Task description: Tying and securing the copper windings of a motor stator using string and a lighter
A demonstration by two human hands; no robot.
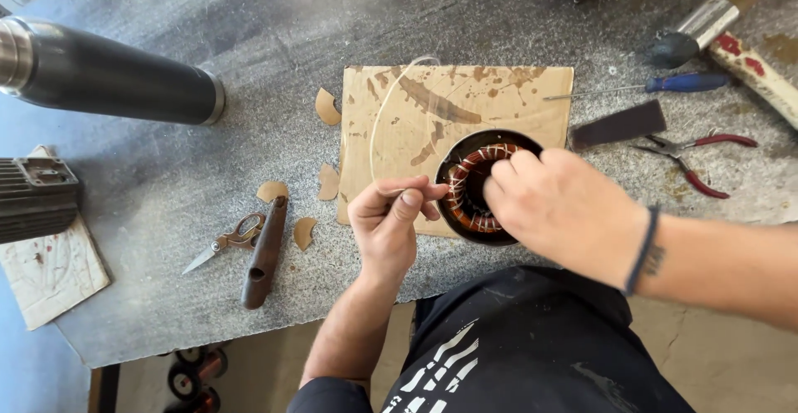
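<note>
- A round motor stator (480, 187) with copper windings bound in white lacing is being kept on a stained cardboard sheet (453, 105), at the near edge of the grey workbench (249, 47)
- A thin white cord (384, 110) is being pinched between thumb and forefinger of the left hand (391, 222), just beside the stator's left rim; the cord is being looped upward over the cardboard
- The stator's right side is being covered by the right hand (565, 209), fingers curled onto the windings; what is being gripped there cannot be told
- Small scissors (226, 242) and a dark wooden tool (264, 253) are being left on the bench, left of the cardboard, among tan paper offcuts (327, 107)
- Red-handled pliers (694, 157) and a blue screwdriver (665, 85) are being left to the right, well apart from both hands
</note>
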